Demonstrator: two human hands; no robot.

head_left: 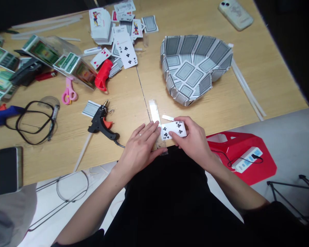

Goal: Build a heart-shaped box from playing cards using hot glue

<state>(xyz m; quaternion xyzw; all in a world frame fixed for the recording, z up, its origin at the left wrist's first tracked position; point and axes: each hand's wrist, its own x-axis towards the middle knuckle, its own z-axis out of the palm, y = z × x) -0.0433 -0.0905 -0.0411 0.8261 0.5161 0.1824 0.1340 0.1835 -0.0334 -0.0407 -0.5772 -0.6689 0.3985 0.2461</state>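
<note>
My left hand (140,144) lies flat near the table's front edge, fingers stretched over a clear ruler (153,109). Pinched between the thumb and fingers of my right hand (194,139) is a playing card (173,128), the four of clubs, face up. The card's left end meets the ruler by my left fingertips. A slim white piece (167,118) lies just beyond the card, partly behind my right fingers. Farther back sits a heart-shaped bowl (186,70) built from grey-backed playing cards.
To the left lie a black glue gun (100,121), pink scissors (69,92), a red handle-shaped piece (103,76) and boxed cards (74,70). Loose cards (127,51) are piled at the back. Phones (9,169) and glue sticks (247,87) flank the work; a red stool (262,161) stands below.
</note>
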